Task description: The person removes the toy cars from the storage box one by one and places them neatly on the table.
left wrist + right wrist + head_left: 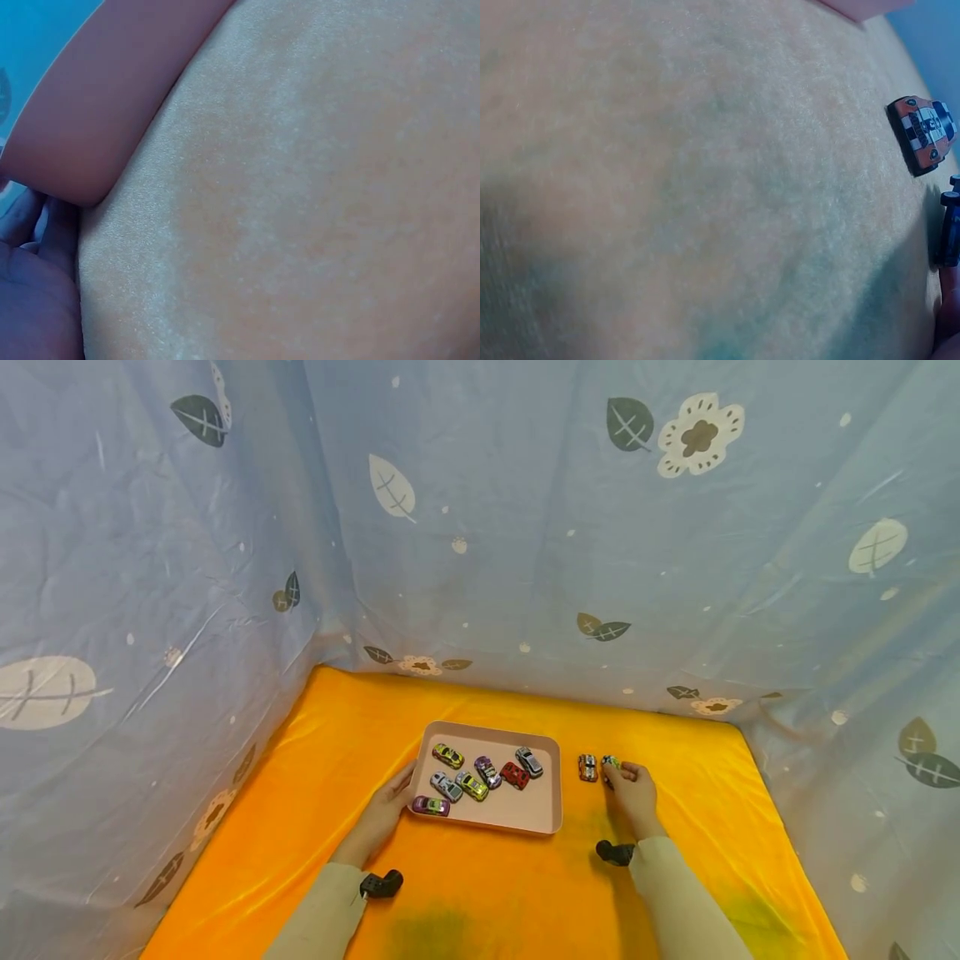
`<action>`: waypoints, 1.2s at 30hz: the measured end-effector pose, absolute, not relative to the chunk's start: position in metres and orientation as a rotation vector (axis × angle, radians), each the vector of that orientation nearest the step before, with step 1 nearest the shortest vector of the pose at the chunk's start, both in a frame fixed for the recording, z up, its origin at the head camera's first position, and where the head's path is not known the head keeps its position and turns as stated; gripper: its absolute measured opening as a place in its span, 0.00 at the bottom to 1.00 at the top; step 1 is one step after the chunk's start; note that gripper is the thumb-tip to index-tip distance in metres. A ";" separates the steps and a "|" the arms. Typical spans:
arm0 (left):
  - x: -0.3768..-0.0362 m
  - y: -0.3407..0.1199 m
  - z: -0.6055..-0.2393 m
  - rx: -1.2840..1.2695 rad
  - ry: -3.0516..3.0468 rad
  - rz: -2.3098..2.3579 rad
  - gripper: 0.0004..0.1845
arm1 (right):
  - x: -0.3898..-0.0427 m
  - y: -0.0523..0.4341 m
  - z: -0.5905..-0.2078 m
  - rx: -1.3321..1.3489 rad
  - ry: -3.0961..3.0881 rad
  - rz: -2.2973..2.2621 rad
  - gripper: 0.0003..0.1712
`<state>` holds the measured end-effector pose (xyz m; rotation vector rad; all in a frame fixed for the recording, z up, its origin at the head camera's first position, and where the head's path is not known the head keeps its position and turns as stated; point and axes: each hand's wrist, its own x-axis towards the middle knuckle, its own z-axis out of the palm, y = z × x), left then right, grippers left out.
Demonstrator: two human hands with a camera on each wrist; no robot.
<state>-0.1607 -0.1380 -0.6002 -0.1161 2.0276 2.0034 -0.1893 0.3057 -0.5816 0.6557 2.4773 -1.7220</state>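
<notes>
My right hand pinches a small green-and-dark toy car to the right of the tray. In the right wrist view this toy car is tipped, with its wheels showing. Close beside it, an orange toy car with a checkered top stands on the cloth. My left hand holds the pink tray by its left side; the left wrist view shows fingers at the tray's corner. Inside the tray lie several toy cars, among them a red one and a silver one.
Yellow cloth covers the surface under the tray. Blue curtains with leaf and flower prints enclose the back and both sides. At the tray's front-left corner, a purple-and-green toy car rests against the rim.
</notes>
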 end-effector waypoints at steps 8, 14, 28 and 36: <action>-0.162 -0.137 -0.597 -0.105 2.021 2.010 0.27 | -0.194 0.305 -0.583 0.658 2.519 -1.706 0.42; -0.161 -0.137 -0.599 -0.102 2.032 2.022 0.27 | -0.194 0.303 -0.584 0.664 2.526 -1.704 0.37; -0.159 -0.136 -0.604 -0.084 1.995 2.071 0.27 | -0.189 0.304 -0.585 0.626 2.503 -1.729 0.35; -0.159 -0.135 -0.605 -0.070 2.009 2.070 0.27 | -0.189 0.306 -0.589 0.603 2.518 -1.730 0.34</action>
